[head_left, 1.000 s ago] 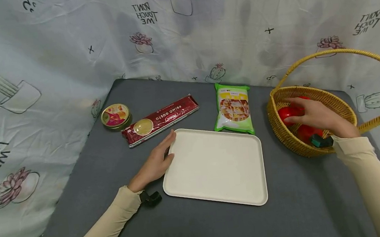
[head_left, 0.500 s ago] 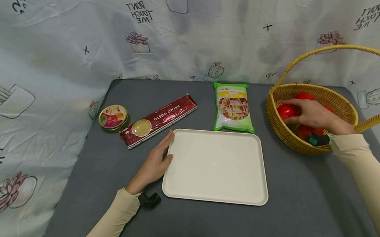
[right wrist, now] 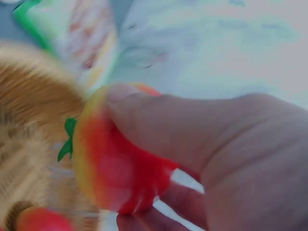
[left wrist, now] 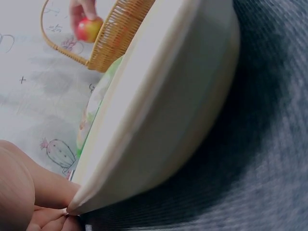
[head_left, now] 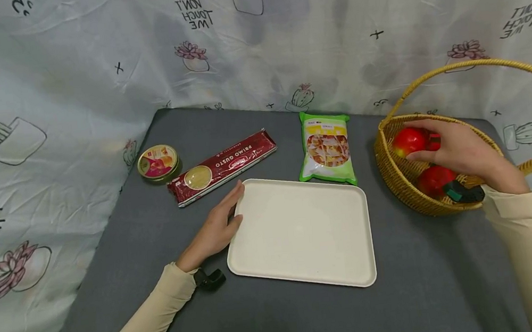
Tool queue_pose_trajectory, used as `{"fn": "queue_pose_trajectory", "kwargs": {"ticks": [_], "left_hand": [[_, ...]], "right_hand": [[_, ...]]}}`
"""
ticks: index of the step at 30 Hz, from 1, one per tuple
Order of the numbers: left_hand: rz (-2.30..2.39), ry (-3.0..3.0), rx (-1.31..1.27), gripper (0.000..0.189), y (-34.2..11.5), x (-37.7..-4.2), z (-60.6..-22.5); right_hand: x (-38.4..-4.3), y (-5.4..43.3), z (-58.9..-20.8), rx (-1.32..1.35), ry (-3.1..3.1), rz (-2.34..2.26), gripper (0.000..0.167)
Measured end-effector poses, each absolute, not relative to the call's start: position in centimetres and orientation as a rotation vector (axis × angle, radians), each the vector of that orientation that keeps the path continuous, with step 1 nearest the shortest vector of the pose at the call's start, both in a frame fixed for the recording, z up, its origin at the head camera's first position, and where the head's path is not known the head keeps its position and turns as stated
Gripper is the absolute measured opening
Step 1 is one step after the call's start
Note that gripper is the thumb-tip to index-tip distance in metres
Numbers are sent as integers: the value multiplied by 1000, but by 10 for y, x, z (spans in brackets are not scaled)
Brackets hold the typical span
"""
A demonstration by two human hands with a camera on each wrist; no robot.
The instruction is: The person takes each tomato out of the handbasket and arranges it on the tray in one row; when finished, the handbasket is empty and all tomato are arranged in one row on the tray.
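My left hand (head_left: 215, 225) pinches the left edge of a cream rectangular tray (head_left: 298, 232); in the left wrist view thumb and fingers (left wrist: 48, 192) meet at its rim. Over the wicker basket (head_left: 400, 188) at the right, my right hand (head_left: 464, 149) holds a round red-and-yellow fruit (head_left: 409, 142) by its sides. A small green leaf (right wrist: 68, 139) sticks out from this fruit in the right wrist view. The left wrist view shows the held fruit (left wrist: 89, 29) above the basket rim. Another red fruit (head_left: 434, 179) lies inside, below the hand.
Behind the tray lie a green-and-yellow food packet (head_left: 326, 149) and a dark red spaghetti pack (head_left: 225, 167). A round tin (head_left: 158, 163) stands at the far left. The basket's tall arched handle (head_left: 487, 62) rises beside my right forearm. A printed cloth (head_left: 330, 37) hangs behind the grey table.
My right hand has closed on the fruit and lifted it inside the basket, shifting slightly right and up. My left hand stays on the tray, which has not moved.
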State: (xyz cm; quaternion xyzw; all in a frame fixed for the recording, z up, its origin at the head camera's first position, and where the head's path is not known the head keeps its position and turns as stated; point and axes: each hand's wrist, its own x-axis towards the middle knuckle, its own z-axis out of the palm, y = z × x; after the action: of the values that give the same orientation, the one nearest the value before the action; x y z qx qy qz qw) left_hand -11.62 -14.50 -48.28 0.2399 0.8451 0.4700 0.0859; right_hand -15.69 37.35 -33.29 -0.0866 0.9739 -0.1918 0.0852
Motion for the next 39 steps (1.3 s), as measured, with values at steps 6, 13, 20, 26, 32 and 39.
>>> {"fn": "queue_pose_trajectory", "kwargs": {"ticks": [6,13,20,26,32,39], "left_hand": [[1398,2518,708,72,-145,-116,-481],[1393,2527,708,72,-146,-116,-481],[1389,2538,714,70,-147,-117,-481],[1378,2552,754,68,-148,-119,-484],[1390,2544,785,65,-146,-121,-486],[1419,2555,789,64,-150,-121,-483]], "right_hand": [[-142,334,-308,-365,2967,-637,75],[-132,252,-323,-760,2886,-715,76],[-125,168,-361,-1069,2647,-768,70],[-127,118,-392,-1220,2552,-693,67],[-125,99,-411,-1260,2524,-672,66],[-126,88,-417,-1289,2514,-684,68]]}}
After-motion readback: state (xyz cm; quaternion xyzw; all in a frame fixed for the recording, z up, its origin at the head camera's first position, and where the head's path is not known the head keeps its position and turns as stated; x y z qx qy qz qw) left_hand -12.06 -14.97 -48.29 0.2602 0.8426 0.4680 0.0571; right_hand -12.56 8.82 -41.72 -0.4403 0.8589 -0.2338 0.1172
